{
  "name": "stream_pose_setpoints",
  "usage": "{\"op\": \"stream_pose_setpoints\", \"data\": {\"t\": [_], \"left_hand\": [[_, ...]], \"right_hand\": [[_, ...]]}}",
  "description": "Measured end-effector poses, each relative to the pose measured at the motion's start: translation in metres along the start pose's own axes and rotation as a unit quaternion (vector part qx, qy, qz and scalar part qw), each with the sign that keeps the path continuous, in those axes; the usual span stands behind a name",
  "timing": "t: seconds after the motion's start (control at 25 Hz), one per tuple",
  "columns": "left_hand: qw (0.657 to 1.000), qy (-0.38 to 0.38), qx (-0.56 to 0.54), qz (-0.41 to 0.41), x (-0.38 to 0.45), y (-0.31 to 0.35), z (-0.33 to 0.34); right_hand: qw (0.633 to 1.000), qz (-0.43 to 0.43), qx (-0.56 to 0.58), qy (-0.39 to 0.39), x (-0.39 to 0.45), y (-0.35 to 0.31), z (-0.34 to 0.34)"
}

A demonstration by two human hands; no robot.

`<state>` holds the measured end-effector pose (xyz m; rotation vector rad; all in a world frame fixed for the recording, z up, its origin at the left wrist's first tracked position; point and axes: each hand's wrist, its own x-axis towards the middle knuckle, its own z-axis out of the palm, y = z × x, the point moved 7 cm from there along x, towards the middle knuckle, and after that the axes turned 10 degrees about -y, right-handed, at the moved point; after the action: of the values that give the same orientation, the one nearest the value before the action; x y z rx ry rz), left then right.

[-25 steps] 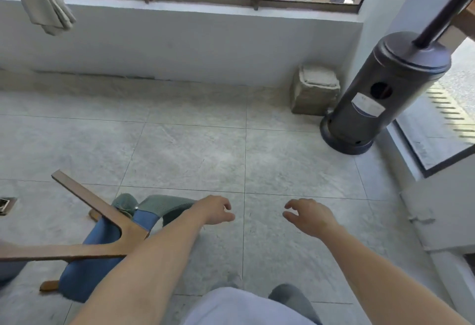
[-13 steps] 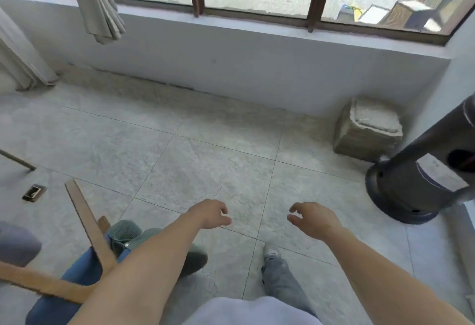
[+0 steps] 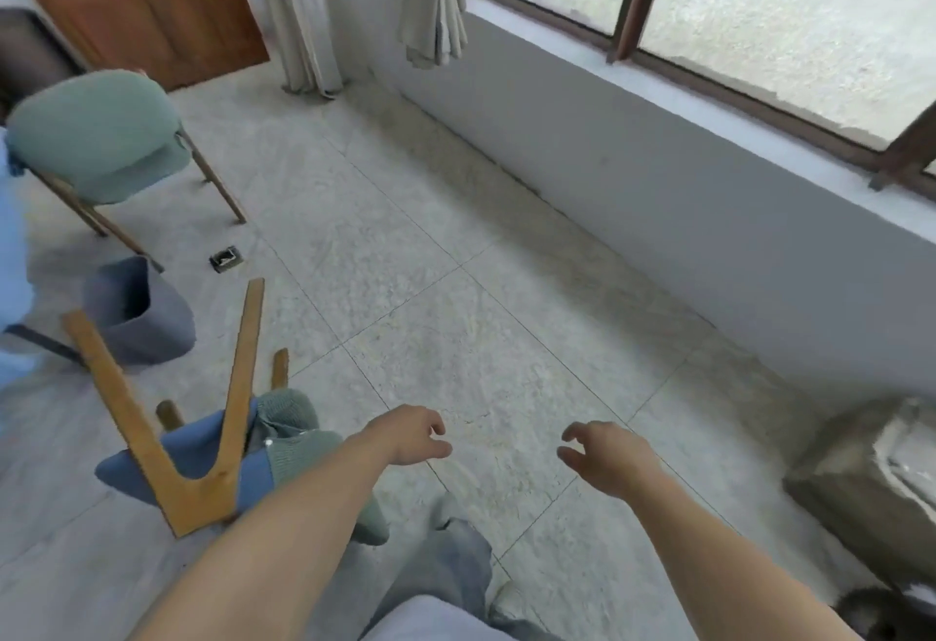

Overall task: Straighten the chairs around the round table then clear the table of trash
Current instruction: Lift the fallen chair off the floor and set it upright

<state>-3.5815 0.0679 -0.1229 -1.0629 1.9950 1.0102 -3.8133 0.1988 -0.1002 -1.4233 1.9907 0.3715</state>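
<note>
Chair (image 3: 202, 443) tipped over, lower left, unrighted; table unseen, trash uncleared. Left hand (image 3: 410, 435) and right hand (image 3: 605, 458) loosely curled, empty.

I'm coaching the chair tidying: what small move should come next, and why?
Probably reach the left hand down to the tipped-over blue-and-green wooden-legged chair and get a grip on it. It lies on its side with its legs up, and both hands, the right hand too, hold nothing.

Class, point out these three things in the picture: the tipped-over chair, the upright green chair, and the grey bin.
tipped-over chair (image 3: 200, 453), head view, on its wooden leg frame
upright green chair (image 3: 96, 126), head view, on its backrest
grey bin (image 3: 147, 324), head view, on its side wall
</note>
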Motion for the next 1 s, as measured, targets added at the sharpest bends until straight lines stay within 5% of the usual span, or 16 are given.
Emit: {"op": "stream_pose_setpoints", "data": {"t": [0.32, 0.6, 0.84, 1.0], "left_hand": [[0.976, 0.063, -0.183, -0.097, 0.035, -0.118, -0.047], [0.908, 0.139, -0.367, -0.144, 0.025, -0.195, -0.075], [0.816, 0.168, -0.495, -0.245, -0.015, -0.243, -0.017], [0.699, 0.192, -0.605, -0.330, -0.041, -0.236, 0.041]], "right_hand": [[0.973, -0.153, -0.169, -0.024, 0.135, -0.111, -0.094], [0.906, -0.298, -0.299, -0.037, 0.218, -0.267, -0.159], [0.783, -0.461, -0.404, -0.106, 0.226, -0.407, -0.113], [0.675, -0.547, -0.473, -0.147, 0.218, -0.471, -0.074]]}}
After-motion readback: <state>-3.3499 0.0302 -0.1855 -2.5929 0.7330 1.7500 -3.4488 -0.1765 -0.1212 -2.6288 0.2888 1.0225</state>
